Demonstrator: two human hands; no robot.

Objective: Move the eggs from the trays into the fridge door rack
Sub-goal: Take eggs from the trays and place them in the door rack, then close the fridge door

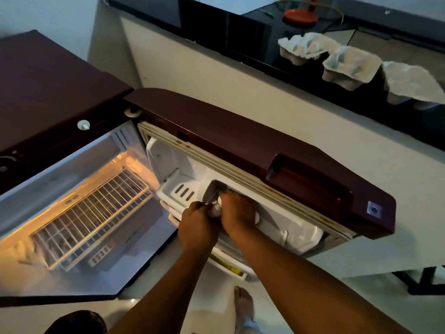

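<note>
I see both hands together at the fridge door rack [183, 189]: left hand [196, 225] and right hand [237, 213] closed around white eggs [215, 209]. Three paper trays [351, 67] sit on the dark bench [301, 68] beyond the maroon door [240, 131].

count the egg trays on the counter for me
3, in a row along the dark counter at upper right: the first egg tray nearest the red object, the middle egg tray, and the last egg tray at the frame's right edge. No eggs show in them.
</note>
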